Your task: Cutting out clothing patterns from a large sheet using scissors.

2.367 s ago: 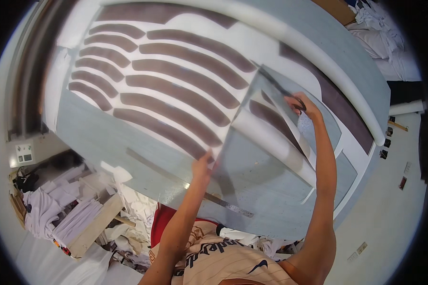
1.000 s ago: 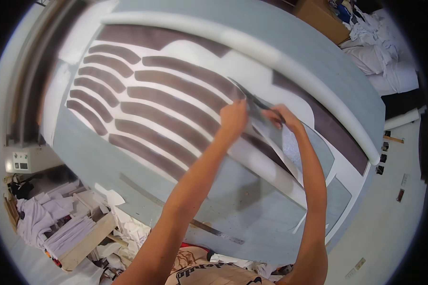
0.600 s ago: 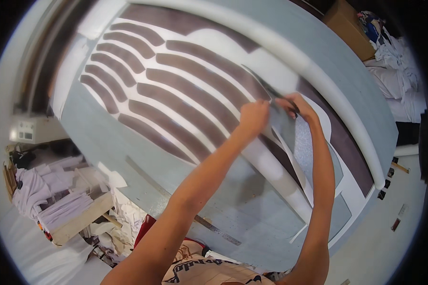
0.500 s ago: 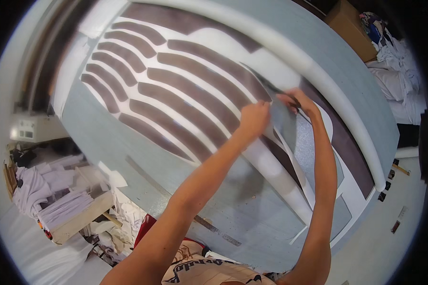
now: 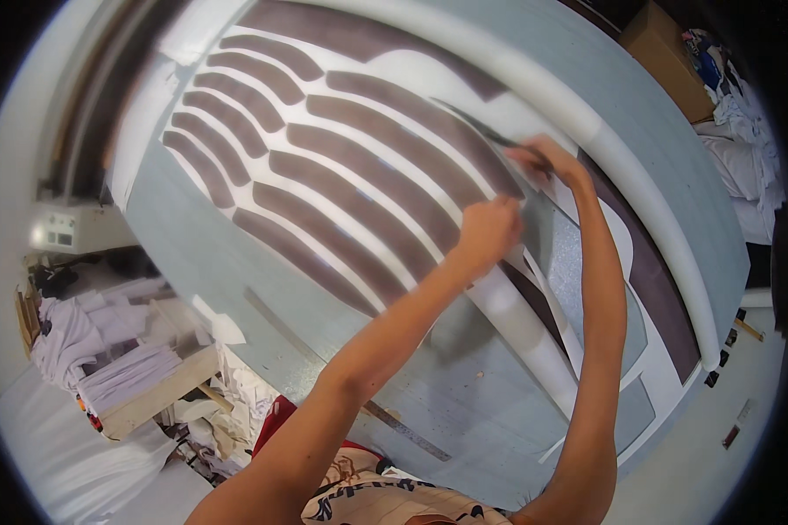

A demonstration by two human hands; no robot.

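Note:
A white sheet (image 5: 324, 203) printed with curved dark brown bands lies across the table. My left hand (image 5: 490, 229) is closed on the sheet's near right edge, close to the end of the bands; its fingertips are partly hidden. Just beyond it, to the right, my right hand (image 5: 547, 162) grips dark-handled scissors (image 5: 474, 124). Their long blades point to the far left along the outermost band's edge. Whether the blades are apart is blurred. Below my left hand, a rolled white part (image 5: 525, 337) of the material runs toward me, with a cut strip beside it.
A long white roll (image 5: 626, 162) borders the far side of the blue-grey table (image 5: 473, 398). Flat metal strips (image 5: 407, 430) lie near its front edge. Folded white cloth (image 5: 131, 381) is stacked at lower left. A cardboard box (image 5: 665, 61) and crumpled fabric (image 5: 735, 131) stand at far right.
The view has shifted slightly. My right hand and the scissors have moved farther up and left along the sheet's edge. My left hand keeps its hold on the sheet.

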